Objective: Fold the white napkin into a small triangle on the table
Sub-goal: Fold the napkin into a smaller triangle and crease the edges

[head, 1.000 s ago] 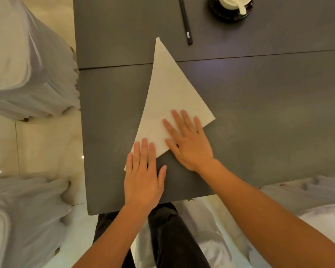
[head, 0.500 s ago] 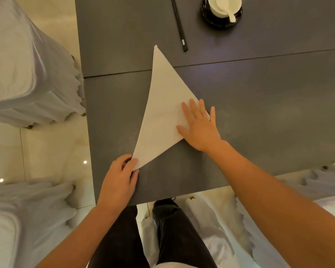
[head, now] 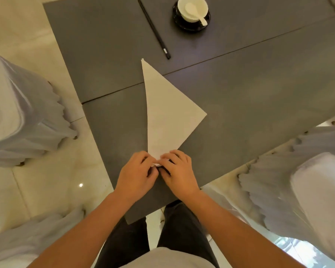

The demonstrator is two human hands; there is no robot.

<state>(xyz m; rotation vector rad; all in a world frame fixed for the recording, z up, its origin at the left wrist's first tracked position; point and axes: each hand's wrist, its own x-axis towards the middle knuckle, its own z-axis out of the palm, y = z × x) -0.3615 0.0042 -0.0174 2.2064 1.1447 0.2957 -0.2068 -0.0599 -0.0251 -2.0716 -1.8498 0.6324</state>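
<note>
Grey table [head: 259, 105], both hands [head: 137, 175] pinching napkin [head: 166, 113] corner.

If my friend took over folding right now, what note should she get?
Left hand: fingers pinching the near corner of the white napkin.
Right hand: pinching that same corner, fingertips meeting the left hand's.
Napkin: lies flat on the grey table as one big triangle, far tip close to the black chopsticks but apart from them.
Done: first fold, making the big triangle.
Left: probably lift the near corner over to fold it smaller, then press the crease.
</note>
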